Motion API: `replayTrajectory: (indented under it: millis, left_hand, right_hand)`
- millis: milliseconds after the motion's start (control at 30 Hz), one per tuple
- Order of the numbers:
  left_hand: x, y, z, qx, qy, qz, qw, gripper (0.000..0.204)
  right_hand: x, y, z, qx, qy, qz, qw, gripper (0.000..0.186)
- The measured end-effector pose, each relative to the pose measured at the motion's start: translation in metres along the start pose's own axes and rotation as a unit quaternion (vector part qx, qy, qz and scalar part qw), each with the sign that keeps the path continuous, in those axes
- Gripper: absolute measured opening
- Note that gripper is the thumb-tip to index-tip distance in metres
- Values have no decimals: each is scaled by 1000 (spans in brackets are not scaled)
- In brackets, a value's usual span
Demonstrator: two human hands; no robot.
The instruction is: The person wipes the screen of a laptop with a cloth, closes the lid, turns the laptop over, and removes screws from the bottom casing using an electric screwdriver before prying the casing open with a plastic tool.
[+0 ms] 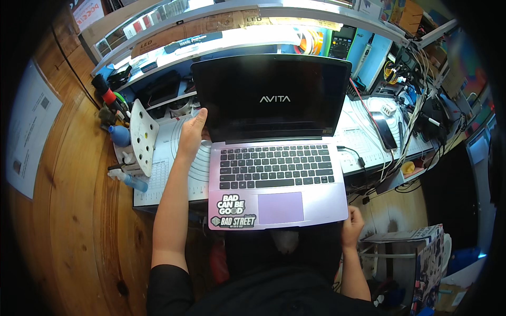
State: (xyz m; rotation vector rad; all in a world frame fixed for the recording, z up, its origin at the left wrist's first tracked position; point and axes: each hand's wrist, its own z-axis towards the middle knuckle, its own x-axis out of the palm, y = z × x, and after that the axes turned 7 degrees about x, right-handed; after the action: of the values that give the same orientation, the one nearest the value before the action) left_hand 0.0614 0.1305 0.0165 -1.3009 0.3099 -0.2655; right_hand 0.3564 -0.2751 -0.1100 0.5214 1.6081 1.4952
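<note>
An open laptop (276,203) with a pale purple body, black keys and two stickers on its palm rest is in front of me, its front edge past the table's front edge. Its dark screen (271,116) shows a white logo. At the laptop's left, beside the hinge and the lower screen edge, my left hand (192,134) is closed on it, thumb up, the other fingers partly hidden. Curled fingers of my right hand (352,226) grip the front right corner. A black cable (350,151) runs into the laptop's right side.
On the right of the printed work mat (350,126) lies a phone (385,132) with a cable, near a tangle of wires (421,105). To the left stand a white perforated holder (142,137), a blue blower bulb (119,135) and a small spray bottle (134,181). A multimeter (341,43) stands behind.
</note>
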Motion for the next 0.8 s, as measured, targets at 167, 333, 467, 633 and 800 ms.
replayTrajectory:
  millis: [167,333,467,633,800]
  left_hand:
    - [-6,14,1,100,-17,34,994,52]
    - [-4,8,1,225,-108,152,956,40]
    - [-9,3,-5,271,-112,246,924,39]
    - [-6,4,-1,290,-102,290,906,35]
    - [-10,6,-2,293,-122,332,888,32]
  right_hand:
    - [-8,-96,-47,-12,91,-368,925,55]
    - [-10,-116,-52,47,31,-344,937,60]
    - [-6,-122,-45,59,37,-311,948,59]
    - [-8,-130,-34,36,-28,-264,963,45]
    - [-15,-68,3,-41,-190,-141,971,17]
